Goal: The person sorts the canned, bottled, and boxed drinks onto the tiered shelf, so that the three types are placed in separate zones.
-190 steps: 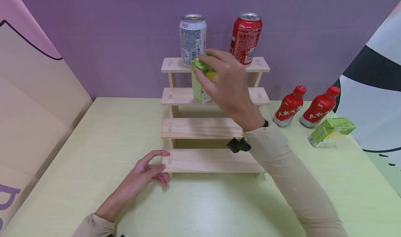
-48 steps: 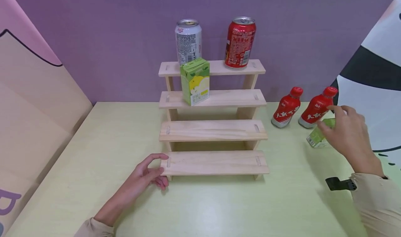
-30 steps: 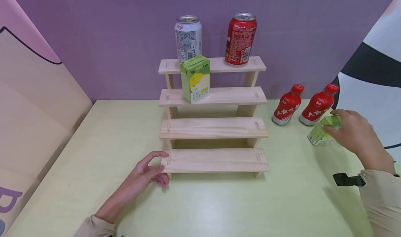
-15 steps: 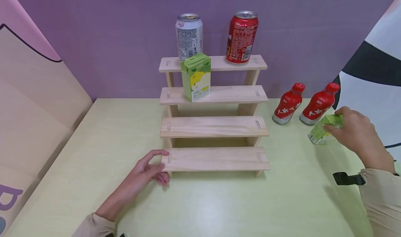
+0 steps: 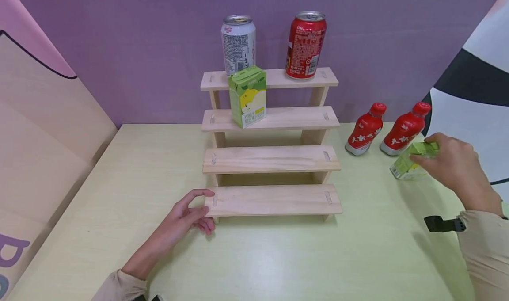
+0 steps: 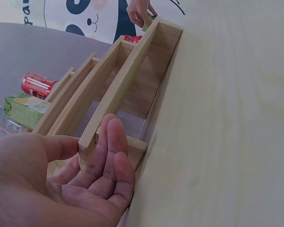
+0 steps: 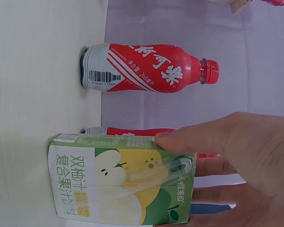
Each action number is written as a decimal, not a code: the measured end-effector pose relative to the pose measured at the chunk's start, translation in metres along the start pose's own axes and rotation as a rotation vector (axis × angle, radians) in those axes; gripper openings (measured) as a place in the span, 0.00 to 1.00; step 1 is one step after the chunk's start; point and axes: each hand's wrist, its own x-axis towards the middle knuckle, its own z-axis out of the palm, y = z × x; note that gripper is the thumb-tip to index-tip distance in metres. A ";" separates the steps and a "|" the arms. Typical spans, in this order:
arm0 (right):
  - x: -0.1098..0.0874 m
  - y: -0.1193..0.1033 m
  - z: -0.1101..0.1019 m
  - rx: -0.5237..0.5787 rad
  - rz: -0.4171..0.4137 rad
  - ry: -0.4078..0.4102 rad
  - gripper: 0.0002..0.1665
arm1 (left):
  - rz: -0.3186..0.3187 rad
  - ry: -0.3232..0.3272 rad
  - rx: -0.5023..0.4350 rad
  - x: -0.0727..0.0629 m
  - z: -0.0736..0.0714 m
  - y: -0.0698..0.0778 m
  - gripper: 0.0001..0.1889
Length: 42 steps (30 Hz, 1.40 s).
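My left hand [image 5: 188, 217] pinches the left end of the lowest step of a four-step wooden display stand [image 5: 274, 201]; in the left wrist view, thumb and fingers [image 6: 114, 142] lie around that board's end. At the far right of the table, my right hand [image 5: 457, 164] grips a green juice box [image 5: 411, 161] by its upper part. The right wrist view shows this juice box [image 7: 113, 184] with its fruit-printed front, the thumb on one side and the fingers on the other. Another green juice box [image 5: 248, 100] stands upright on the second step from the top.
A white can [image 5: 238, 47] and a red cola can [image 5: 306, 49] stand on the top step. Two red bottles [image 5: 366, 131] are beside the held juice box, near the purple backdrop [image 5: 167, 53]. The pale table [image 5: 262, 261] extends in front of the stand.
My right hand has released the first juice box on the stand, moved right and taken hold of the second one. The left hand stays on the lowest step.
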 end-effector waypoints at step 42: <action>-0.031 -0.075 -0.026 0.014 -0.206 0.294 0.26 | -0.016 -0.007 0.020 0.001 -0.001 0.001 0.20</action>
